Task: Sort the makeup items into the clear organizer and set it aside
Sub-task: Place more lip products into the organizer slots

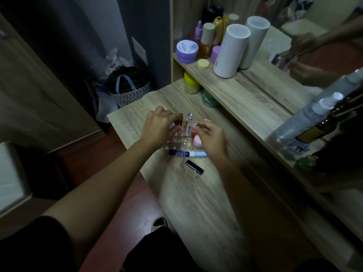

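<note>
A clear organizer (pixel 177 143) stands on the wooden dresser top (pixel 196 193), partly hidden by both hands. Inside it I see a pink sponge (pixel 196 141), a pale tube (pixel 189 129) and a small bottle with a round clear cap (pixel 189 115). My left hand (pixel 160 127) hovers over the organizer's left side, fingers pinched on a small red item (pixel 177 122). My right hand (pixel 211 137) is over its right side, fingertips pinching a thin stick-like item (pixel 198 125). In front of the organizer lie two Nivea lip balms (pixel 179 153), a light blue tube (pixel 198 154) and a black lipstick (pixel 194 167).
A raised shelf (pixel 245 91) holds a white cylinder (pixel 230 51), a purple jar (pixel 186 51) and several bottles. A mirror (pixel 314 46) at the right reflects my hands. Spray bottles (pixel 306 118) stand at the right. Bags (pixel 125 89) sit on the floor beyond the dresser's left edge.
</note>
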